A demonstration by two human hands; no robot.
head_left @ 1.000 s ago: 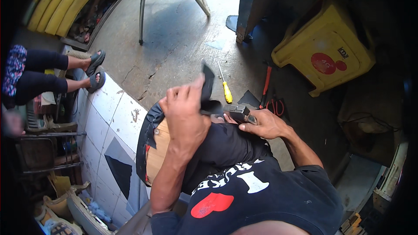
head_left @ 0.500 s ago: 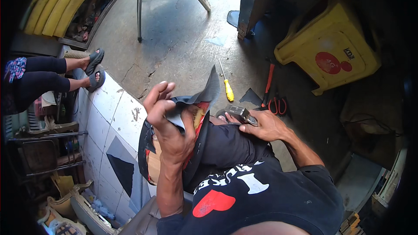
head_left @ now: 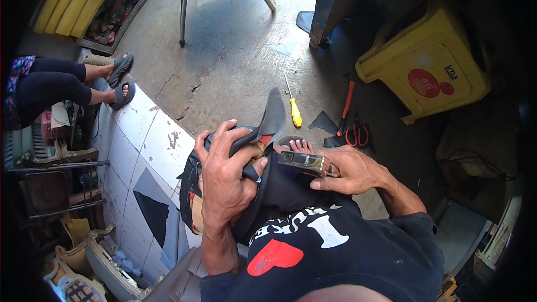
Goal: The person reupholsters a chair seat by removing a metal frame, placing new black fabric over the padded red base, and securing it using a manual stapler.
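On my lap lies a seat pad with a wooden base (head_left: 197,211), wrapped in black cover material that is folded over its rim. My left hand (head_left: 228,179) is closed on the edge of the black cover (head_left: 274,113), its fingers curled over the fold and the thumb pressed against it. A loose pointed flap of the cover stands up beyond the fingers. Red and tan layers show beneath the fold. In my right hand (head_left: 357,170) is a metal staple gun (head_left: 302,161), held over my thigh just right of the pad and apart from it.
On the floor ahead lie a yellow-handled screwdriver (head_left: 295,113), a red-handled tool (head_left: 347,103), red-handled scissors (head_left: 357,135) and a black scrap (head_left: 323,122). A yellow plastic stool (head_left: 386,75) stands at the right. Another person's legs (head_left: 59,86) extend in from the left.
My left fingers, raised before, have come down and closed over the cover's fold. The staple gun has moved slightly nearer to me, its head now pointing left toward the pad.
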